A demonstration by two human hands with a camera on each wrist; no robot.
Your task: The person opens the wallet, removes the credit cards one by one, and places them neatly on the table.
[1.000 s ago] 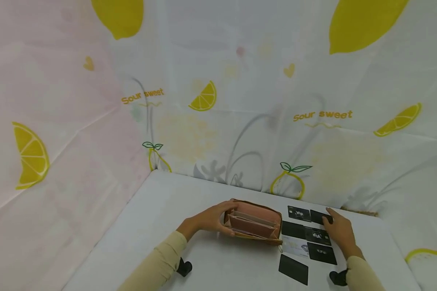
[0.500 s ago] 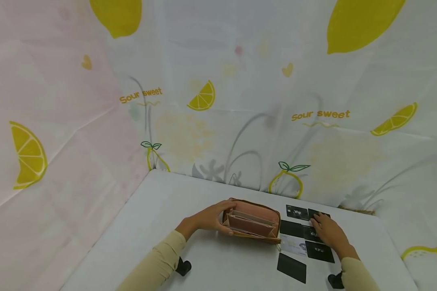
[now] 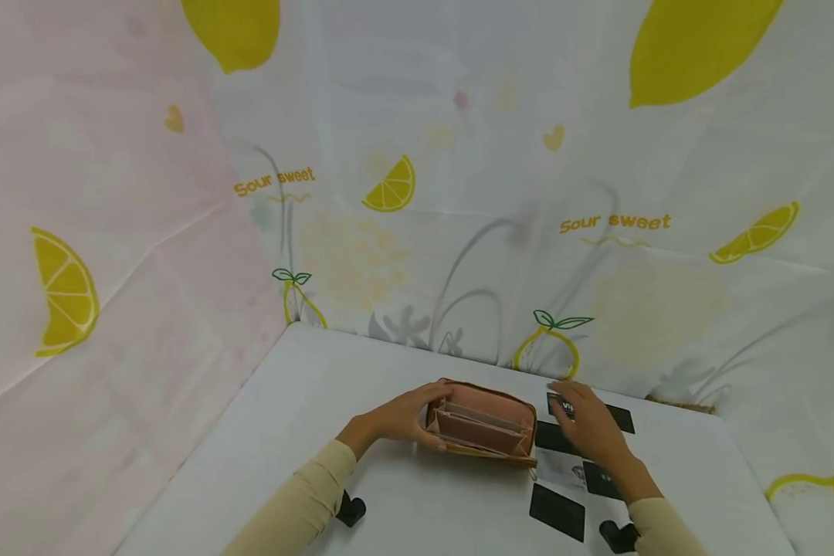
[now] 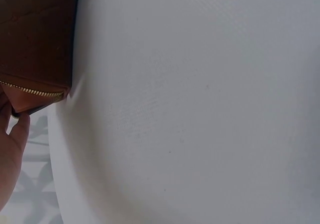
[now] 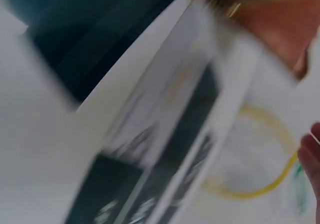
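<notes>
An unzipped brown wallet (image 3: pixel 483 425) stands on the white table, its pink lining and compartments facing up. My left hand (image 3: pixel 406 417) grips its left end, thumb at the front and fingers behind. The left wrist view shows the wallet's zipped corner (image 4: pixel 40 92) at the fingertips. To the wallet's right, my right hand (image 3: pixel 594 425) hovers over the cards, thumb and fingers apart around a black "Vip" card (image 3: pixel 561 403). A plain black card (image 3: pixel 622 418) lies to its right. Another black card (image 3: pixel 554 438) lies nearer, partly under the hand in this view.
Below lie a pale printed card (image 3: pixel 556 466), a black card (image 3: pixel 600 480) and a lone dark card (image 3: pixel 557 511) towards the front. Lemon-printed cloth (image 3: pixel 459 255) rises behind the table. A black strap piece (image 3: pixel 351 510) shows at the left wrist.
My right hand has moved left from the plain black card at the back right to the "Vip" card. That plain card sits slightly further right. The left hand and wallet have stayed put.
</notes>
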